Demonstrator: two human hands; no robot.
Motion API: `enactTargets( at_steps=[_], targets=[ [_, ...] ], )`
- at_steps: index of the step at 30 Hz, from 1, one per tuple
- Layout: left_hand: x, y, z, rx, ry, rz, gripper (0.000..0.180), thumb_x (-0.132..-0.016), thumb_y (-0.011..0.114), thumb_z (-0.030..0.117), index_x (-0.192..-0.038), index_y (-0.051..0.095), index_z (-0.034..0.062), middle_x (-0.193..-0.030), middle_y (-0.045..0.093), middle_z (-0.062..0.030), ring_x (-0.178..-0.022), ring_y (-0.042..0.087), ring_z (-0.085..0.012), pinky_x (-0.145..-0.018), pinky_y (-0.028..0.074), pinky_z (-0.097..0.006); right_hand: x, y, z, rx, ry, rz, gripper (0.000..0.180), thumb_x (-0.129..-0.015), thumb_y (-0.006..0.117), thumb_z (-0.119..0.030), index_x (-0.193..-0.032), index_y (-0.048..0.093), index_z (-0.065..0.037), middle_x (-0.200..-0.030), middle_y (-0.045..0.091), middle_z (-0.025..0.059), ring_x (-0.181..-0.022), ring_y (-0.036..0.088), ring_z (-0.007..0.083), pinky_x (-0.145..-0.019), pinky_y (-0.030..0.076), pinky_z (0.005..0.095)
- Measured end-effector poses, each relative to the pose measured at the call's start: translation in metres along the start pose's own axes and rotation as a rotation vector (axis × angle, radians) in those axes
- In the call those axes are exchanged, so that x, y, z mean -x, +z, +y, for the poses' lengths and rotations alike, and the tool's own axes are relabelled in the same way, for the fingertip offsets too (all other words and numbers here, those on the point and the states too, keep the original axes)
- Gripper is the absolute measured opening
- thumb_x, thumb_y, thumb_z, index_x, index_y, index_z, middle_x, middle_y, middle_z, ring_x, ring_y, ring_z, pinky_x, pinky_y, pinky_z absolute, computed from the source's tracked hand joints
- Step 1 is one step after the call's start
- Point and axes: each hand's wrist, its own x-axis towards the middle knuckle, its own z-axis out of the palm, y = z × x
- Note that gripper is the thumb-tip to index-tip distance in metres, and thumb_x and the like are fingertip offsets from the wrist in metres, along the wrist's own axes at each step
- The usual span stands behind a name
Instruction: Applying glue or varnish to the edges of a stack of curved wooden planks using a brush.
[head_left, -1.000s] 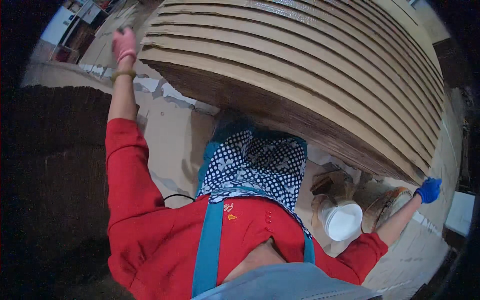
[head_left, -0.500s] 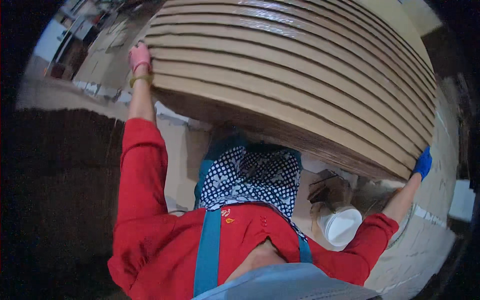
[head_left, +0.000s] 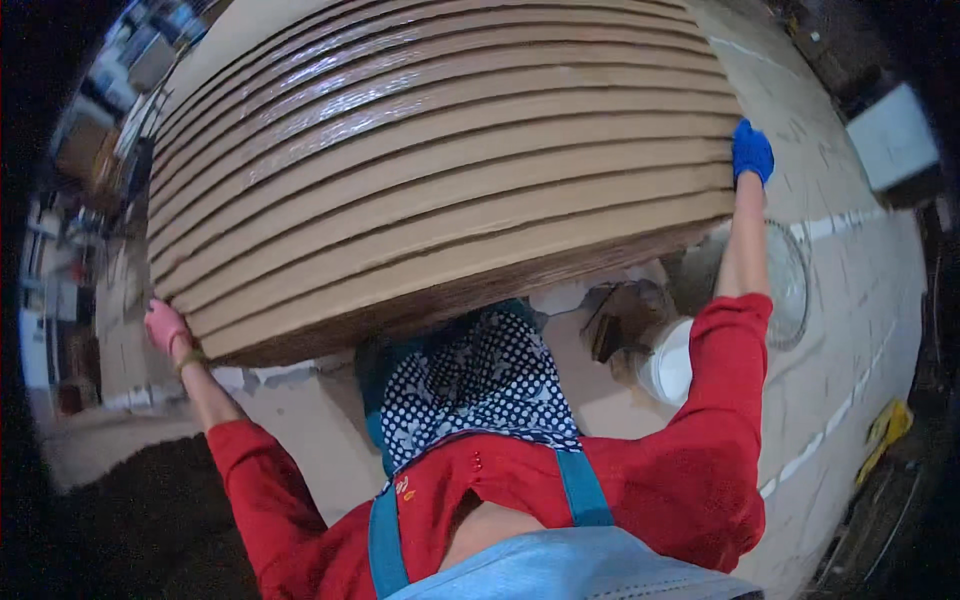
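A wide tan slab (head_left: pixel 450 180) with parallel dark grooves spans the space in front of me, a glossy patch on its upper face. Its near side is dark brown and looks layered; I cannot tell its material. My left hand (head_left: pixel 168 328), in a pink glove, is closed on the slab's near left corner. At the right end, a little back from the near corner, my right hand (head_left: pixel 752 153) in a blue glove grips the edge. Both arms are stretched wide, and the fingers under the slab are hidden.
A white bucket (head_left: pixel 668 362) stands on the floor close to my right arm, with a clear round-rimmed object (head_left: pixel 785 290) beyond it. A pale box (head_left: pixel 893 137) sits at the far right. Something yellow (head_left: pixel 888 428) lies at the right rim, and blurred clutter fills the left.
In view the slab has turned, its left end coming nearer and its right end going farther away. My hands moved with it, still gripping; the whole view has shifted too.
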Motion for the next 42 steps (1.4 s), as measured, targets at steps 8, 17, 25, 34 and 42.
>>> enactTargets(
  at_steps=[8, 17, 25, 34, 42],
  targets=[
    [-0.001, -0.004, 0.019, -0.055, -0.065, 0.024, 0.053, -0.086, 0.033, 0.036, -0.098, 0.063, -0.0058, -0.105, 0.059, -0.0262, -0.099, 0.056, -0.0405, -0.086, 0.042, -0.048, 0.007, -0.006, -0.005, -0.111, 0.235, -0.085, 0.050, -0.088, 0.029, -0.038, -0.092, 0.066, -0.004, -0.100, 0.062, 0.0204, -0.092, 0.059, 0.0380, -0.082, 0.045, 0.0471],
    [0.039, -0.008, 0.050, -0.197, 0.092, 0.378, 0.072, -0.086, 0.033, 0.057, -0.125, 0.046, -0.0026, -0.130, 0.046, -0.0214, -0.121, 0.043, -0.0375, -0.098, 0.033, -0.048, 0.053, -0.046, -0.034, -0.660, 0.043, 0.687, 0.038, -0.087, 0.050, -0.026, -0.112, 0.055, 0.002, -0.114, 0.055, 0.0235, -0.109, 0.051, 0.0374, -0.093, 0.039, 0.0410],
    [0.033, 0.004, 0.047, -0.217, 0.107, -0.126, 0.074, -0.085, 0.033, 0.061, -0.114, 0.055, -0.0037, -0.114, 0.056, -0.0252, -0.108, 0.053, -0.0385, -0.091, 0.041, -0.046, 0.465, -0.035, -0.009, -0.669, -0.431, -0.654, 0.026, -0.080, 0.054, -0.017, -0.102, 0.060, -0.004, -0.106, 0.059, 0.0205, -0.101, 0.055, 0.0353, -0.089, 0.043, 0.0422],
    [0.016, 0.032, 0.043, -0.181, 0.058, -0.103, 0.081, -0.082, 0.029, 0.065, -0.129, 0.044, 0.0006, -0.134, 0.040, -0.0233, -0.123, 0.038, -0.0421, -0.100, 0.026, -0.055, 0.588, 0.052, 0.027, -1.264, 1.362, -0.552, 0.043, -0.083, 0.063, -0.028, -0.118, 0.054, -0.006, -0.107, 0.062, 0.0077, -0.090, 0.059, 0.0241, -0.082, 0.046, 0.0354],
    [0.002, 0.050, 0.034, -0.117, 0.050, -0.062, 0.084, -0.080, 0.032, 0.066, -0.132, 0.038, 0.0004, -0.138, 0.029, -0.0292, -0.126, 0.027, -0.0510, -0.101, 0.017, -0.062, 0.522, 0.117, 0.012, -1.901, 1.448, -0.195, 0.044, -0.086, 0.057, -0.025, -0.124, 0.048, -0.005, -0.118, 0.055, 0.0069, -0.100, 0.054, 0.0181, -0.078, 0.048, 0.0311]
  ],
)
